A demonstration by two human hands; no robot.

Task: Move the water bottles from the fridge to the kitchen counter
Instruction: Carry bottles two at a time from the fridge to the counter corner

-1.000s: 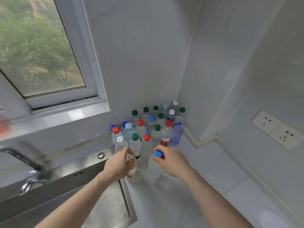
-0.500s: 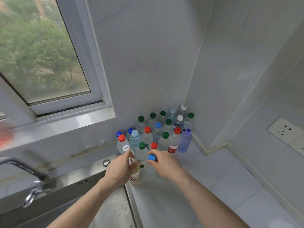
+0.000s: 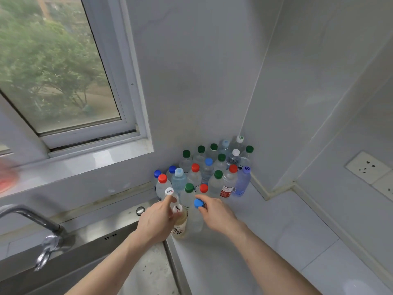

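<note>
Over the last second both hands have carried their bottles forward across the bench (image 3: 287, 226) until they stand against the front edge of the bottle cluster (image 3: 204, 169) in the corner; the gap that lay between the two bottles and the group has closed. That suggests this pair is as good as delivered, with only the letting go left before another trip to the fridge, which is out of view.

The left hand (image 3: 157, 220) is curled round the neck of a white-capped bottle (image 3: 179, 222) holding a pale amber liquid, just by the rim of the sink (image 3: 148, 271); the right hand (image 3: 217, 213) pinches the blue cap of a clear water bottle (image 3: 196, 220) from above, fingers closed round it. The two bottles stand upright and side by side, seemingly touching.

The bottles are thin, clear or faintly blue plastic, round and slender, with ribbed screw caps in green, red, blue and white; one carries a red label (image 3: 226, 191). The bench is smooth, glossy pale stone or tile, as are the walls; the sink is brushed steel, speckled inside, with a chrome tap (image 3: 42, 235) at the left.
</note>
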